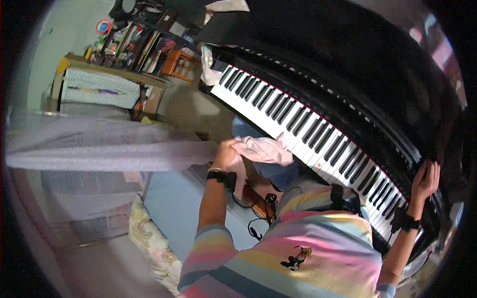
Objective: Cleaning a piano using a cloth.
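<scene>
A black upright piano [335, 56] stands before me, its keyboard [298, 119] uncovered. My left hand [226, 153] grips a crumpled pale pink cloth [262, 149] just off the front edge of the white keys; part of the cloth hangs below the hand. My right hand [426, 180] rests on or just over the black piano case past the keyboard's right end, fingers slightly bent; whether it touches the case cannot be told, and I see nothing in it. An orange mark sits on one white key. Both wrists wear black bands.
A pale fabric cover [210, 70] hangs at the keyboard's far left end. A light blue surface [179, 208] with a patterned cushion [149, 238] lies to my left, beside a sheer curtain [111, 149]. Black cables [270, 205] dangle near my lap. Shelves [138, 48] and a wooden chair [180, 65] stand beyond.
</scene>
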A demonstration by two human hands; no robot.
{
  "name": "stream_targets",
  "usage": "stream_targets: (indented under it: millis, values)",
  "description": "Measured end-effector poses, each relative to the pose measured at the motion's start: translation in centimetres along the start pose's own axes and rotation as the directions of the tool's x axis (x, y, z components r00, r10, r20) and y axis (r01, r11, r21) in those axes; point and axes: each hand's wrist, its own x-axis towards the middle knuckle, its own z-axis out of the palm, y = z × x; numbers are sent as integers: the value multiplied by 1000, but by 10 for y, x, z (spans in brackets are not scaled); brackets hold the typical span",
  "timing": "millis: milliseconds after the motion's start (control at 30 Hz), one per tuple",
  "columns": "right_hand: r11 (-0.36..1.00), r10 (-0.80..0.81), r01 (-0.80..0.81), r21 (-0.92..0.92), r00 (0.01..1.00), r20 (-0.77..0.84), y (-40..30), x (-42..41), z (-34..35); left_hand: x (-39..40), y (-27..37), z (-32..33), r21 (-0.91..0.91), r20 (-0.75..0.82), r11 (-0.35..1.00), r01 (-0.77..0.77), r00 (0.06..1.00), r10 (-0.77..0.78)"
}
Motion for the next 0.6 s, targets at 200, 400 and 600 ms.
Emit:
stream_targets:
  millis: [200, 400, 600]
  values:
    - [993, -36, 35, -112, 999, -7, 14, -8, 5, 82, -19, 33, -169, -519, 979, -112, 855, 9]
    - [996, -7, 11, -84, 999, 53, 13, -10, 2, 92, 2, 84, 349, -681, 932, 93, 709, 184]
    - [993, 77, -67, -97, 992, 104, 7, -8, 4, 90, -44, 58, -312, -633, 945, -93, 763, -134]
